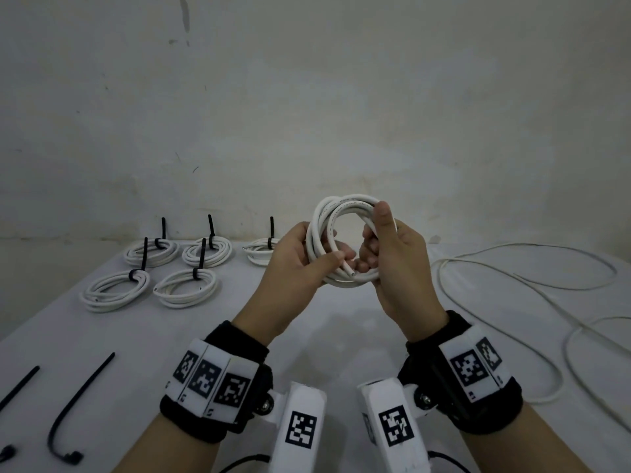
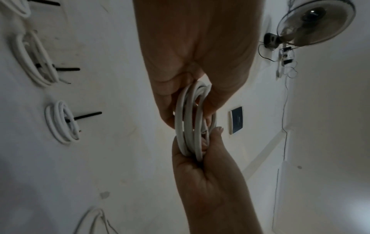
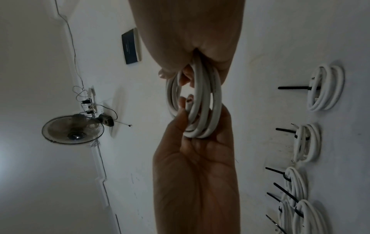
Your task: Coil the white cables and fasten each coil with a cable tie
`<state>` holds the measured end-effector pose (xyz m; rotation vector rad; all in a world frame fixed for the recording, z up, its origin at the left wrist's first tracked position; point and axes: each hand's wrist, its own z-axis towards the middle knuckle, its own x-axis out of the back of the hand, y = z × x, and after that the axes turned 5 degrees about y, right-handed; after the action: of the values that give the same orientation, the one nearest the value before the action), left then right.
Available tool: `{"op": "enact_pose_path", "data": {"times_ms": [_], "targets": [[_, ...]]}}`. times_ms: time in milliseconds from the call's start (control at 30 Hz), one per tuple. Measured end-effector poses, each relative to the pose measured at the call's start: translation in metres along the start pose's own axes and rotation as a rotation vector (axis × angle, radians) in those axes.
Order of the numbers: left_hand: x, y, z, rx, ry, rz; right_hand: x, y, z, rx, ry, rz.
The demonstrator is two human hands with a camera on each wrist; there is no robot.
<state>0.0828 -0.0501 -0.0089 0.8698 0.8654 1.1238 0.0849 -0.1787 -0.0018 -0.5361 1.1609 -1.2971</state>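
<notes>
A white cable coil (image 1: 327, 216) of several loops is held upright above the middle of the table, between both hands. My left hand (image 1: 293, 264) grips its left and lower side, and the thumb lies along the loose cable end (image 1: 349, 273). My right hand (image 1: 399, 268) grips the right side, thumb up against the top of the loops. In the left wrist view the left hand (image 2: 190, 47) closes round the coil (image 2: 188, 118). In the right wrist view the right hand (image 3: 190, 31) clasps the coil (image 3: 216, 98). No tie is on this coil.
Several tied coils with black ties lie at the back left (image 1: 150, 254) (image 1: 186, 288) (image 1: 261, 252). A long loose white cable (image 1: 526, 268) sprawls over the right side. Two loose black cable ties (image 1: 78, 394) (image 1: 17, 387) lie at the front left. A wall stands close behind the table.
</notes>
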Motion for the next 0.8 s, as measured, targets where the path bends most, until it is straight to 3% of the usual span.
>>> {"op": "enact_pose_path", "data": {"times_ms": [133, 400, 667, 800], "targets": [[0.0011, -0.0028, -0.0012, 0.014, -0.021, -0.047, 0.0024, -0.0008, 0.0024, -0.032, -0.008, -0.040], [0.0011, -0.0041, -0.0011, -0.072, 0.025, 0.095, 0.0007, -0.0005, 0.0012, -0.014, -0.040, -0.098], [0.0039, -0.0056, 0.0038, 0.106, -0.050, -0.312, 0.0027, -0.0009, 0.0015, -0.025, -0.028, -0.081], [0.0078, -0.0071, 0.0059, 0.096, -0.075, -0.332, -0.0008, -0.0050, -0.0008, -0.106, -0.058, -0.042]]}}
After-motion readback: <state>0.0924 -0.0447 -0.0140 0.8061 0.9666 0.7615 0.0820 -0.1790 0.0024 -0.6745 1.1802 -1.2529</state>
